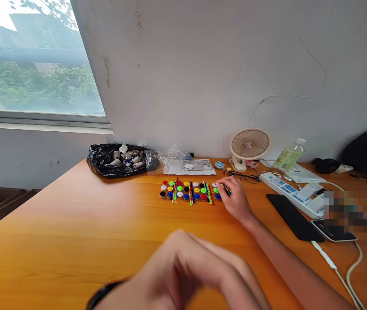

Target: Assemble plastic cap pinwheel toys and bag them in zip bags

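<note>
Several small round pieces in red, green, yellow, blue, black and white (186, 190) lie in rows on the orange table (73, 224), with thin coloured sticks (191, 193) laid across them. My right hand (235, 198) reaches to the right end of the rows, its fingertips pinching a few coloured sticks. My left hand (189, 271) hovers blurred close to the camera, fingers loosely curled, holding nothing that I can see. A dark band circles its wrist.
A black plastic bag (115, 160) with small spools lies at the back, next to clear wrapping (183, 160). To the right stand a small fan (249, 146), glasses (244, 175), a bottle (291, 157), a power strip (291, 191), two phones (294, 217) and cables (347, 269).
</note>
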`<move>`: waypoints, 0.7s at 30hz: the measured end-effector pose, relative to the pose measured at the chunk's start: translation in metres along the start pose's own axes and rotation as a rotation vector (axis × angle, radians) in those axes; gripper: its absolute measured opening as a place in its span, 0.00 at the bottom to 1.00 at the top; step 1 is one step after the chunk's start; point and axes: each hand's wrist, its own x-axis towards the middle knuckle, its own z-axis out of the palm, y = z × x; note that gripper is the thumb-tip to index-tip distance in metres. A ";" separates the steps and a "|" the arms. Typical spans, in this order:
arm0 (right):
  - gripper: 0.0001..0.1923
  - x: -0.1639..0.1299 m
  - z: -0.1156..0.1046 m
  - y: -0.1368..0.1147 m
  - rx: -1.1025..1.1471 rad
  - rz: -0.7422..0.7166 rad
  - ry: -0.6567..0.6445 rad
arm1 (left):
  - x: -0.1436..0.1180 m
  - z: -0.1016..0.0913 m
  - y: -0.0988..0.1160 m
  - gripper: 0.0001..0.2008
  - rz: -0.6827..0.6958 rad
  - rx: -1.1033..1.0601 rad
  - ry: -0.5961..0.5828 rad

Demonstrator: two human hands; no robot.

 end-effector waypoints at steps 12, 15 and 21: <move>0.09 0.072 0.095 -0.083 -0.247 -0.163 -0.515 | 0.120 -0.197 -0.120 0.16 -0.018 1.043 0.168; 0.11 0.075 0.104 -0.090 -0.318 -0.180 -0.569 | 0.127 -0.206 -0.140 0.19 0.020 1.117 0.041; 0.11 0.074 0.104 -0.103 -0.430 -0.172 -0.649 | 0.136 -0.205 -0.144 0.15 0.059 1.123 -0.058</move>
